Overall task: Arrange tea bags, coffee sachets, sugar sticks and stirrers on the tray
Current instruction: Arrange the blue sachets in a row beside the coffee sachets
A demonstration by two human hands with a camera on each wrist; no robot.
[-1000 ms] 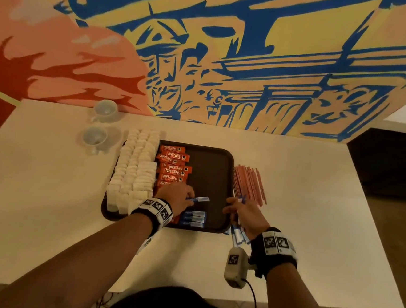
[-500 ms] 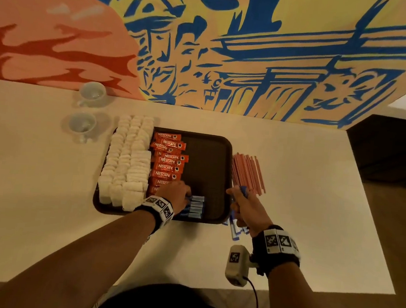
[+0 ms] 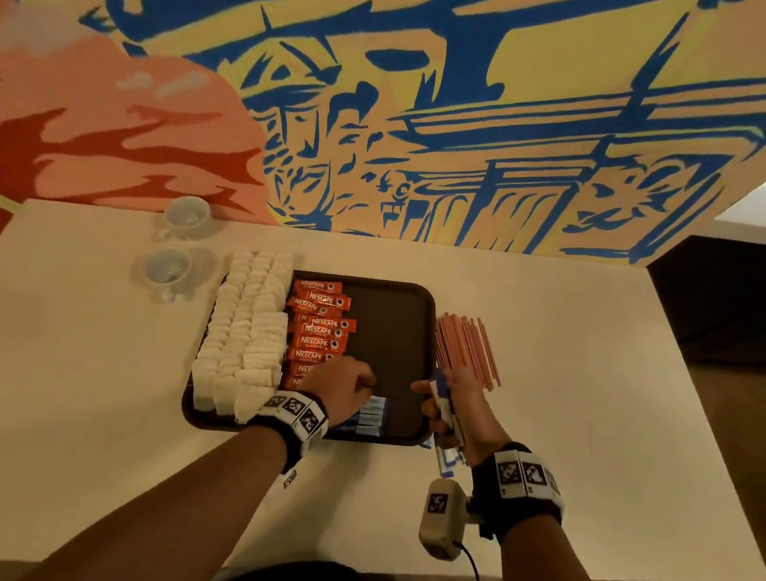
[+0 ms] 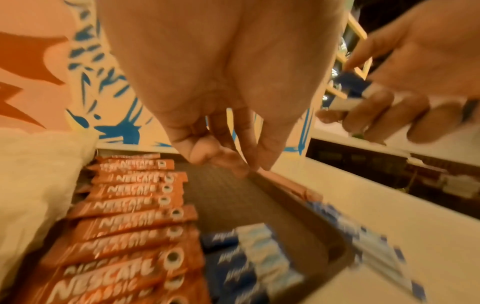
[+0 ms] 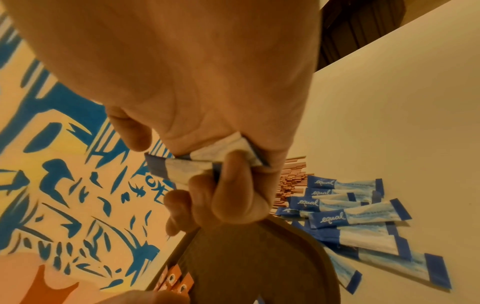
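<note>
Head view, sweeping from the left edge of the tabletop (image 3: pixel 61 401): two cups (image 3: pixel 165 271) sit near the far left corner, then comes the brown tray (image 3: pixel 408 320) at the middle. Its left side is packed with white tea bags (image 3: pixel 244 324), and orange coffee sachets (image 3: pixel 319 331) run in a column just beside them. The left hand (image 3: pixel 340 386) hovers over the tray's near part, fingers (image 4: pixel 207 154) loosely curled and holding nothing, with a small stack of blue sugar sticks (image 3: pixel 370 419) lying on the tray right under it. Over the tray's right rim, the right hand (image 3: pixel 454 407) has its fingers (image 5: pixel 233 185) clamped on a blue-and-white sugar stick (image 5: pixel 182 166). More loose sugar sticks (image 5: pixel 350 218) lie on the tabletop just off the tray's near right corner, and the pink stirrers (image 3: pixel 464 348) lie beside the tray's right edge
</note>
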